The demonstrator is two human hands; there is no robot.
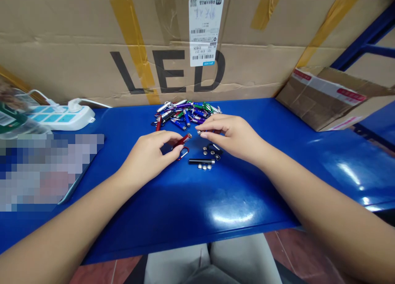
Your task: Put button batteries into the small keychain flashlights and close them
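Observation:
My left hand (149, 152) is closed on a small red flashlight (184, 140), its silver end tilted up to the right. A red carabiner (184, 153) hangs beneath those fingers. Just to the right, my right hand (236, 133) pinches a small silver-ended part (200, 132), largely hidden by the fingers. The two held pieces are apart. Below them a black flashlight tube (200, 161) lies on the blue table, with button cells (204, 167) in front of it. More button cells (205, 149) and a black piece with a clip (214, 148) lie under my right hand.
A pile of colourful mini flashlights (187, 114) sits behind my hands, before a big cardboard box (92, 37). To the left are a power strip (70, 118), a plastic bottle (18, 119) and a blurred flat item (46, 168). An open carton (327, 98) stands right on the blue table (173, 214).

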